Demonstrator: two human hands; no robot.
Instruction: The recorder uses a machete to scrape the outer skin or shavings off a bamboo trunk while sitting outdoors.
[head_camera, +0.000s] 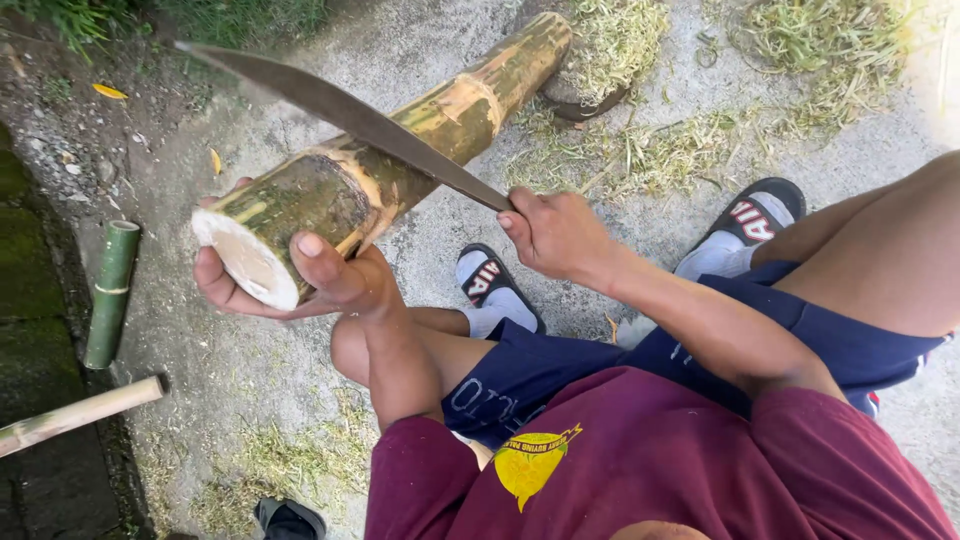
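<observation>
Head view: left hand (300, 280) cups the pale cut end of a thick, mossy green bamboo log (400, 150), tilted up off the rough concrete ground (400, 50). Right hand (555, 235) is fisted on a long dark machete (340, 110) laid across the bark. Thin green bamboo piece (110, 290) lies nearby.

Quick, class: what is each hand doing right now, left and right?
Left hand: closed around the cut end of the bamboo log.
Right hand: closed on the long knife.

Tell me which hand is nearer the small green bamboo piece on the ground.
Left. The left hand cups the big bamboo log's cut end, closer to the green piece; the right hand grips the knife farther away.
</observation>
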